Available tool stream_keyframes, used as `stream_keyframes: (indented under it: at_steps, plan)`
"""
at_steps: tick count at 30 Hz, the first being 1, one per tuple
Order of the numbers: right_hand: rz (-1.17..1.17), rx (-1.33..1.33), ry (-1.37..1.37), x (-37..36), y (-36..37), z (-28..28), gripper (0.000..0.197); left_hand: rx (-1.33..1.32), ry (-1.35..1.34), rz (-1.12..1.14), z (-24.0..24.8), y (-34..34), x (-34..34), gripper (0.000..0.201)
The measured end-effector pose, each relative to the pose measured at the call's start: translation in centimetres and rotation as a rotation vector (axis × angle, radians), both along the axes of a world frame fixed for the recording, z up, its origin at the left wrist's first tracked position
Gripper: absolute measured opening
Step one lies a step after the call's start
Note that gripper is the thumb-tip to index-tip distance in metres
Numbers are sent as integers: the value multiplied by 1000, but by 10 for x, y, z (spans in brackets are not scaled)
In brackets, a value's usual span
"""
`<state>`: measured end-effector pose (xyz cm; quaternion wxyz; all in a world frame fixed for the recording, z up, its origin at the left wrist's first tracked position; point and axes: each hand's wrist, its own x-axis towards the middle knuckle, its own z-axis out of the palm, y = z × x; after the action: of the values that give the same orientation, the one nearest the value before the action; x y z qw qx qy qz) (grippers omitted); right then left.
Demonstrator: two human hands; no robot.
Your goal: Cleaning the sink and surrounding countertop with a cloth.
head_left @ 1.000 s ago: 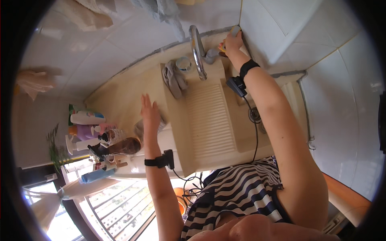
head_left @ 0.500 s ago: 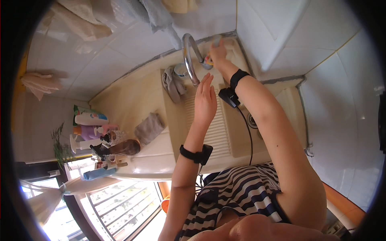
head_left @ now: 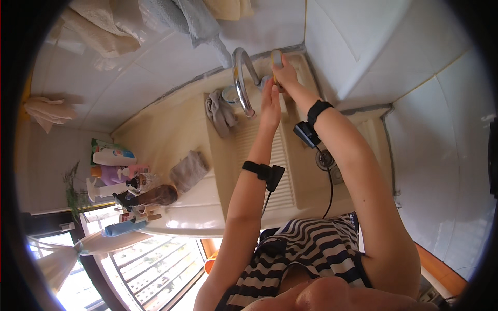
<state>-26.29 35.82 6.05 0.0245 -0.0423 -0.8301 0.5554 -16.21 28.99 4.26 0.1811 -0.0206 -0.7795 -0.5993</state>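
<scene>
A slim grey-and-yellow item (head_left: 276,58) lay at the upper centre of the frame, against the left side of the right hand (head_left: 287,74). That hand's grip was closed around it, and its long axis ran roughly up and down the frame, grey end uppermost. The left hand (head_left: 271,106) was just below, its fingers straight and together, pointing up at the lower yellow part; its grip was not curled around anything visible, and whether the fingertips touched the item could not be told. The right hand was the nearer. The curved faucet (head_left: 237,78) stood just to the left of both.
</scene>
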Motion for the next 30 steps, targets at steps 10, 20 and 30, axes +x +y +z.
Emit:
stream_keyframes:
  at_steps: [10,20,30]
  plan:
    - [294,109,30,0,7,1,60,518,-143,-34,-1,12,-23,32]
    - [-455,-100,514,-29,22,-32,57,314,-226,-158,-11,25,-57,48]
    - [-166,-46,172,11,18,1,60,386,-338,-258,0,10,-25,52]
